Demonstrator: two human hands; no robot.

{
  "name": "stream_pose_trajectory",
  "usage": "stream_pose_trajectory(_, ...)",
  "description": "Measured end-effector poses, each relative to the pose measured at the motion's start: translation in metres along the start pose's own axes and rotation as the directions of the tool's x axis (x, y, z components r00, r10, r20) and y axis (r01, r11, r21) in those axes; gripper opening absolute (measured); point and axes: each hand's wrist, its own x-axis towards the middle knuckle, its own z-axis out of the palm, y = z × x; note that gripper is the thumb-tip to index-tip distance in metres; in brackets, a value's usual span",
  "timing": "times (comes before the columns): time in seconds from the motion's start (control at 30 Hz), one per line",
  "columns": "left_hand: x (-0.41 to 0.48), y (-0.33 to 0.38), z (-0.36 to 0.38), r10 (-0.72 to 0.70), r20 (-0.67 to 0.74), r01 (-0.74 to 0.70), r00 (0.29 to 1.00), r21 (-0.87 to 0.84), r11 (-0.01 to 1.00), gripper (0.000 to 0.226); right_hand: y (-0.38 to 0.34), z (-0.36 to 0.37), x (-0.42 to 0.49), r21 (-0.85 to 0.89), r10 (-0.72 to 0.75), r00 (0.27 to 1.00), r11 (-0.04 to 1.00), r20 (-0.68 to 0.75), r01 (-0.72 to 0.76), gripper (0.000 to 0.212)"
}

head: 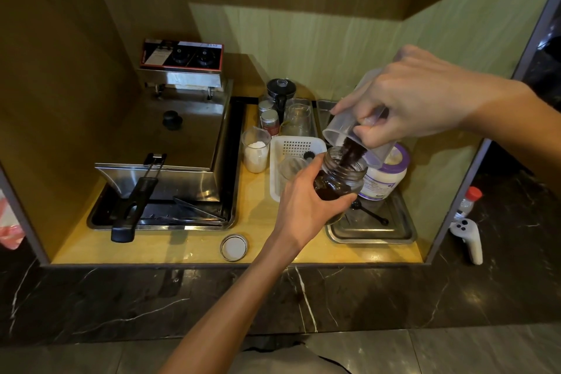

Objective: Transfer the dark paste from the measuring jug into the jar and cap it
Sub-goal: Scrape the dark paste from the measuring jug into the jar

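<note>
Near the counter's (194, 247) front edge lay a lid (233, 247); the jar (344, 176) was gripped by the left hand (306, 194), the tipped jug (355, 127) by the right hand (416, 97), paste (350, 152) between them.

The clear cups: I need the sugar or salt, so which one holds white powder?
The clear beaker left of the white basket, half full of white powder; the glasses behind look empty.
</note>
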Motion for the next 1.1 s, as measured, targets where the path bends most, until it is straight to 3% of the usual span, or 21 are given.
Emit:
stream_pose_trajectory(0.6,-0.0012,0.0021,-0.0008,-0.002,0.01,0.002,1.0,0.026,1.0,0.075,0.0019,0.0023,-0.0014,0.005,-0.041,0.997,0.999,-0.061,0.042,0.038)
stream_pose_trajectory(1.1,-0.0023,0.0012,-0.0002,-0.031,-0.014,0.032,0.999,0.018,0.999,0.077,-0.0042,0.0012,-0.002,-0.002,-0.031,0.999,1.0,-0.025,0.031,0.036)
